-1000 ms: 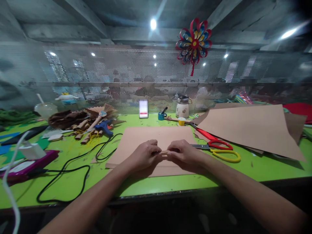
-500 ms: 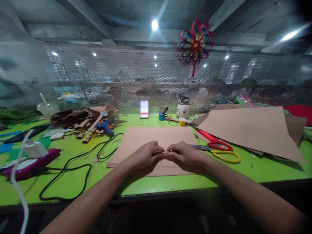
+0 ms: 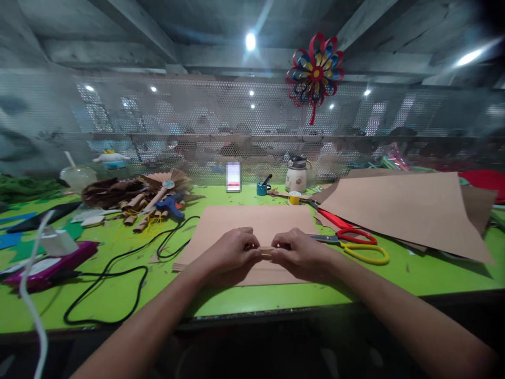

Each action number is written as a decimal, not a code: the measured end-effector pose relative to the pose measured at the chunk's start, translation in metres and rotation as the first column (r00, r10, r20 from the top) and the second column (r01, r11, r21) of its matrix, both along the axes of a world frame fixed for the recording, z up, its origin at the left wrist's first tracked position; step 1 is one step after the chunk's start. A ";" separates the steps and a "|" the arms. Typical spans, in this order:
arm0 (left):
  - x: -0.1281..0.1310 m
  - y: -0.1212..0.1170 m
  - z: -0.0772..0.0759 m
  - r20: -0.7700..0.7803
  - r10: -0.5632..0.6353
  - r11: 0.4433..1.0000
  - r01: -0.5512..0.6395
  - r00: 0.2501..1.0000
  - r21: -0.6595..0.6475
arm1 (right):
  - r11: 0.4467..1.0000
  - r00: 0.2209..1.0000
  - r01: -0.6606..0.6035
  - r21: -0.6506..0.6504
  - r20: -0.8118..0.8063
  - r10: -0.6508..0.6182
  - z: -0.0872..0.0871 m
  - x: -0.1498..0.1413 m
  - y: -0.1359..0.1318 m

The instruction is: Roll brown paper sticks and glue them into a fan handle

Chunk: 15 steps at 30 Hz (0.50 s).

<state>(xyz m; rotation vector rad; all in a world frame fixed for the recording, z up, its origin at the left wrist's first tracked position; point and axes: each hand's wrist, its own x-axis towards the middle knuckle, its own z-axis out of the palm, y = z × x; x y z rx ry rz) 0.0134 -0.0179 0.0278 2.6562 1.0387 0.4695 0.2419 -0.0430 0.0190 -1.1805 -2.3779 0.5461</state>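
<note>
Two bare hands, mine: left hand (image 3: 232, 251) and right hand (image 3: 300, 251) each pinch one end of a small brown strip (image 3: 266, 251) above stacked brown paper (image 3: 236, 221). It seems a shaping step, needing even fingertip pressure. Scissors (image 3: 326, 238) lie just beside my right; a black cable (image 3: 142, 287) loops left.

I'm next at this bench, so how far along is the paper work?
Brown paper tubes at the left look finished, already rolled. In hand: the left hand and right hand pinch a narrow tan paper piece between them. Probably left: the stack of flat tan paper sheets beneath; the final count can't be told.
</note>
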 end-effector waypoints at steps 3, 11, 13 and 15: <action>-0.002 -0.003 0.006 -0.007 0.018 1.000 -0.018 1.000 0.002 | 1.000 1.000 0.013 0.014 0.012 -0.014 -0.001 0.001 0.000; -0.003 -0.009 0.006 0.037 0.040 0.999 -0.040 0.999 -0.009 | 1.000 1.000 0.026 0.015 0.004 -0.027 0.002 -0.001 -0.003; -0.003 -0.008 0.004 0.028 0.035 0.999 -0.035 0.999 -0.018 | 1.000 1.000 0.028 -0.005 0.001 -0.028 0.006 -0.003 -0.005; -0.004 -0.006 0.004 0.018 0.025 1.000 -0.024 1.000 -0.020 | 0.999 1.000 0.027 -0.023 -0.002 -0.027 0.008 -0.003 -0.007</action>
